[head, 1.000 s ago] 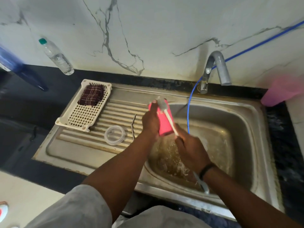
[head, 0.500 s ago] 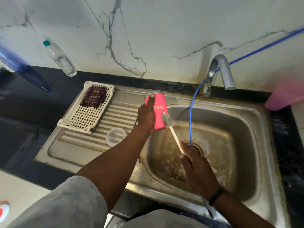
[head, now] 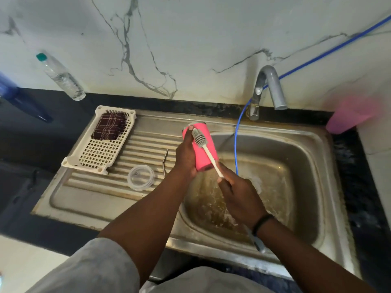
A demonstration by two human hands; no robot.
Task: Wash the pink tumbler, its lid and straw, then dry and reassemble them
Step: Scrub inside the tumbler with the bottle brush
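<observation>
- Half a second before, the brush head sat low against the tumbler's side near its lower end; by this moment it had climbed to the upper part of the wall, close to the far end. I judged this a scrubbing stroke along the outside, so the washing step was under way.
- The left hand (head: 186, 157) gripped the pink tumbler (head: 202, 144), its fingers wrapped round the left side, holding it tilted over the sink (head: 317, 166).
- The right hand (head: 239, 197) clenched the handle of the brush (head: 200, 138), whose bristles lay touching the tumbler's wall, just beside the left fingertips.
- The clear lid (head: 141, 177) and the metal straw (head: 165, 162) lay on the draining board, apart from both hands, seemingly unwashed.
- No water ran from the tap (head: 270, 85).
</observation>
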